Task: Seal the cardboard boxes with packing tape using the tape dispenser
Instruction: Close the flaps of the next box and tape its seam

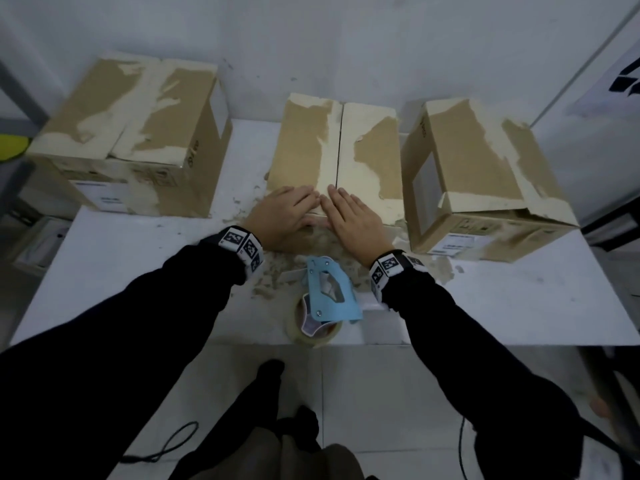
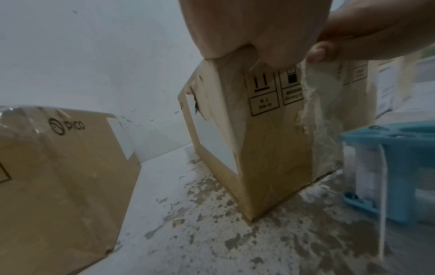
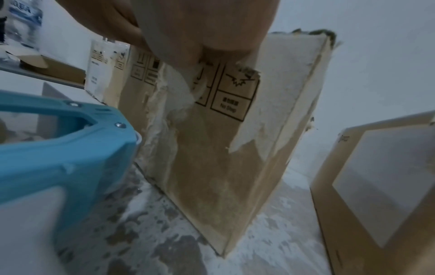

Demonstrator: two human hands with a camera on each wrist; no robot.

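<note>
Three worn cardboard boxes stand on a white table (image 1: 138, 271). The middle box (image 1: 311, 150) has its two top flaps closed along a centre seam. My left hand (image 1: 287, 209) and right hand (image 1: 349, 216) lie flat side by side on the near end of its top, fingers straight, pressing the flaps down. In the left wrist view the middle box (image 2: 266, 148) shows its front face, and in the right wrist view the same box (image 3: 212, 167) does too. A blue tape dispenser (image 1: 329, 292) with a clear tape roll lies on the table just behind my wrists, untouched.
The left box (image 1: 138, 116) stands at the back left. The right box (image 1: 485, 168) has a rectangular cut-out in its side and a loose front flap. Torn paper and glue residue (image 1: 277, 278) speckle the table near the middle box. A wall rises right behind.
</note>
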